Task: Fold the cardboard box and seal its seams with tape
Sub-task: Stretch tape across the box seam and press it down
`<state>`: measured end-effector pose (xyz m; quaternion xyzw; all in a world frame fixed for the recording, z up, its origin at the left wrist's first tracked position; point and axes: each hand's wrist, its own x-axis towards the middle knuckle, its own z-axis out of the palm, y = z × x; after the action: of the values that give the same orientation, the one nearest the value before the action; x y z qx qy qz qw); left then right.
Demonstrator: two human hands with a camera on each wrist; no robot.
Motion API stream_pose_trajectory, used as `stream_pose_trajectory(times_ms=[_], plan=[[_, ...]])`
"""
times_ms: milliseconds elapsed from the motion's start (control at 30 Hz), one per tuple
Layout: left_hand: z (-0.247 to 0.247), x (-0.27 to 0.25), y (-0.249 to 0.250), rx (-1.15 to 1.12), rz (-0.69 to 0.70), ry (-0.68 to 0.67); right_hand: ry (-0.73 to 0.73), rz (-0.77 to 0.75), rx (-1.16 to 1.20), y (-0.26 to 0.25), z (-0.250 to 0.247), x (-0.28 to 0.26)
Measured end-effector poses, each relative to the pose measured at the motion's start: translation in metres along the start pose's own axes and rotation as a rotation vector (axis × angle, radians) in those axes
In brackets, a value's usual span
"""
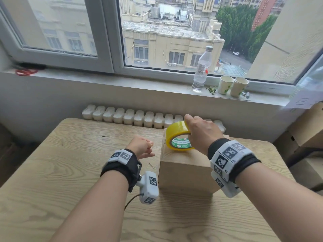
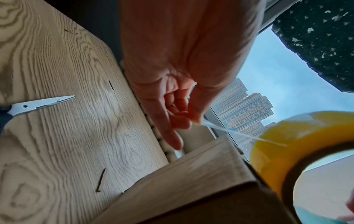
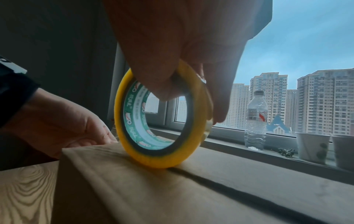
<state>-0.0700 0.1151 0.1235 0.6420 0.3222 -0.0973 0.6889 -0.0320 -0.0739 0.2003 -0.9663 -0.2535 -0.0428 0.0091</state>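
The box (image 1: pixel 187 169) sits closed on the surface (image 1: pixel 70 180), light and stiff enough to take pressure. The roll (image 1: pixel 178 135) stands on edge over its top seam, right hand (image 1: pixel 202 132) clamped through the core. The left hand (image 1: pixel 142 147), beside the box, apparently pinches the thin, clingy tape end (image 2: pixel 229 131) pulled taut.

The head view looks forward and down over the table (image 1: pixel 70 172) toward the window. Both wrist views sit close and low, sharing the tape roll (image 2: pixel 298 145) on the box (image 3: pixel 172 189).
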Motion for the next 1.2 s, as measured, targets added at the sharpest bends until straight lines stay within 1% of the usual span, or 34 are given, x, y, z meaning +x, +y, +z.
stream_pose_trajectory(times_ms=[333,433,533,633,733,800,867,933,1067,1133,1200], plan=[[0.016,0.014,-0.017,0.058,-0.033,-0.094,-0.015,-0.018,-0.019,-0.003,0.001,0.005],[0.022,0.016,-0.019,0.043,-0.044,-0.139,-0.014,-0.015,-0.028,-0.003,0.002,0.005],[0.026,0.019,-0.023,-0.009,-0.085,-0.138,-0.014,-0.003,-0.027,-0.001,0.002,0.005],[0.028,0.018,-0.026,0.0,-0.111,-0.128,-0.01,0.011,-0.019,0.0,0.001,0.003],[0.028,0.019,-0.017,0.025,-0.032,-0.056,-0.01,0.023,-0.025,0.0,0.001,0.001],[0.031,0.012,0.002,-0.02,0.023,-0.04,-0.011,0.026,-0.028,-0.002,0.001,0.0],[0.035,0.01,0.016,-0.003,0.067,-0.035,-0.01,0.03,-0.029,-0.003,0.001,0.001],[0.04,0.008,0.018,0.036,0.061,-0.056,-0.018,0.038,-0.018,-0.003,0.001,0.001],[0.04,0.003,0.008,0.09,-0.008,-0.122,-0.023,0.052,-0.001,0.001,0.001,0.001],[0.034,0.003,0.013,0.107,0.05,-0.159,-0.027,0.054,0.006,0.003,0.001,0.0],[0.029,-0.001,0.024,0.192,0.121,-0.284,-0.034,0.055,0.031,0.005,0.001,0.0]])
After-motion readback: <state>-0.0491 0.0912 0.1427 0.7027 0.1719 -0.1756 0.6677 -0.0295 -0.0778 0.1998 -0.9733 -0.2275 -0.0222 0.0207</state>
